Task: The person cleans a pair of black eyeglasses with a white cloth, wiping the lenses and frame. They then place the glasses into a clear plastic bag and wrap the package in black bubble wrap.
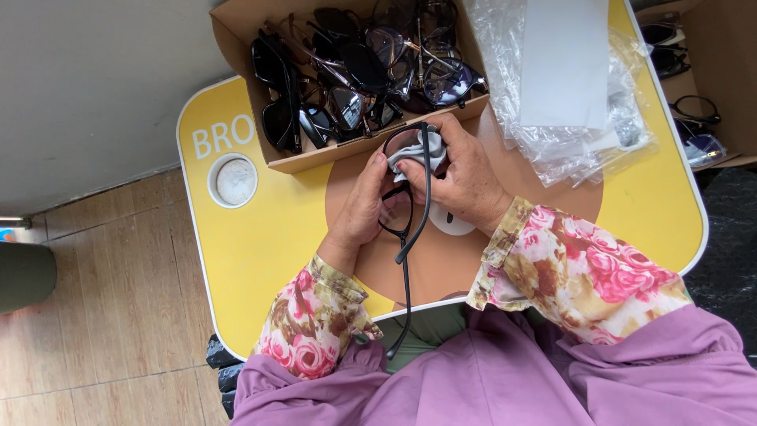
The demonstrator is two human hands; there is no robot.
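Cardboard box point(315, 154) of spectacles just beyond hands, plastic bags point(568, 134) alongside.

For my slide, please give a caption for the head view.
Both hands, left and right, wipe black glasses with a grey cloth over a yellow table.

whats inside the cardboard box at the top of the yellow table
The cardboard box holds a jumbled pile of glasses, mostly dark frames with dark or tinted lenses. They overlap, so the box floor and any pairs underneath are hidden, and an exact count cannot be made.

Cloth point(416, 150) mostly under fingers point(426, 162)
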